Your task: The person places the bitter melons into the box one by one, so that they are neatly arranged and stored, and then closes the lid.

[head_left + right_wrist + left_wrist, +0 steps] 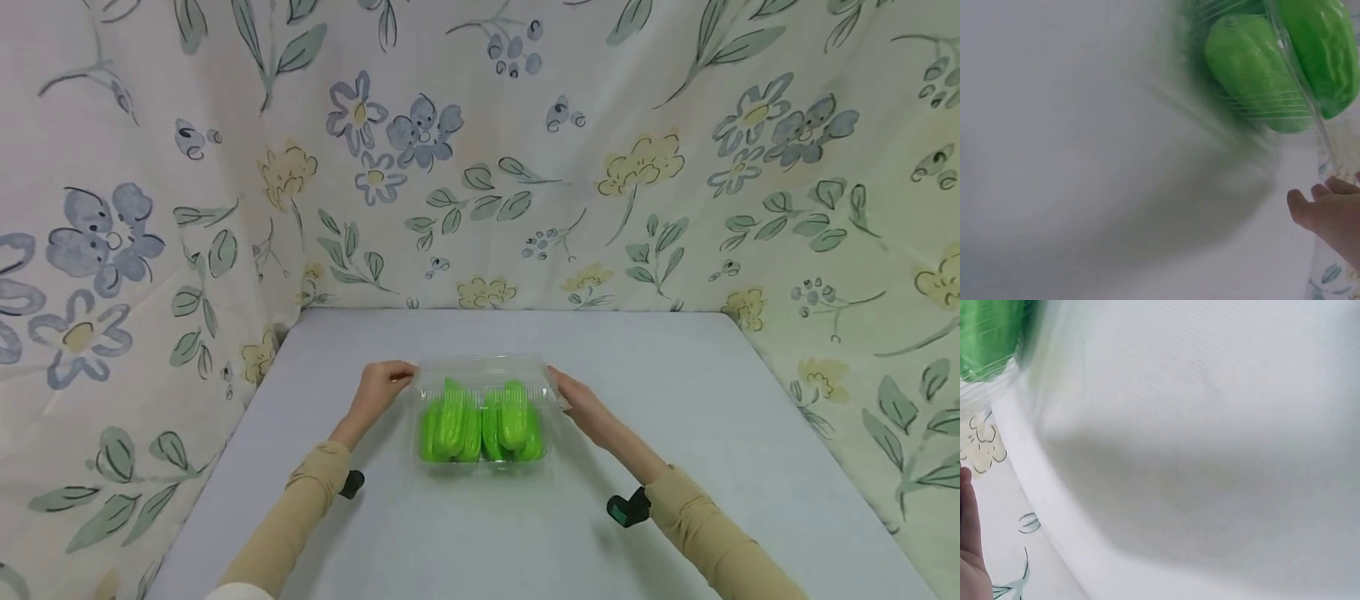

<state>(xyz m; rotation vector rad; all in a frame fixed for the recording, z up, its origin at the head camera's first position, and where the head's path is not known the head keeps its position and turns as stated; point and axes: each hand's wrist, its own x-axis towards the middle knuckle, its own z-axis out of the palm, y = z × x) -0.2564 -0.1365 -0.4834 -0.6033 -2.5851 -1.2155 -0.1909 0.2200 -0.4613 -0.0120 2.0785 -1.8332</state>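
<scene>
A clear plastic clamshell box (pixel 486 467) lies in front of me with its lid (pixel 483 367) raised at the far side. Several bright green cucumber-like pieces (pixel 450 425) fill it in two groups. My left hand (pixel 378 387) holds the lid's left corner with bent fingers; in the left wrist view just a sliver of that hand (pixel 969 537) shows at the edge. At the lid's right edge my right hand (pixel 585 408) grips, its fingertips partly behind the plastic. The right wrist view has the thumb and fingers (pixel 1300 209) right below the lid's edge.
The box stands on a white table (pixel 480 533). A floral cloth (pixel 480 167) hangs behind the table and along both sides. A black wrist-worn device (pixel 628 507) juts out beneath the right cuff, and another (pixel 351 484) beneath the left.
</scene>
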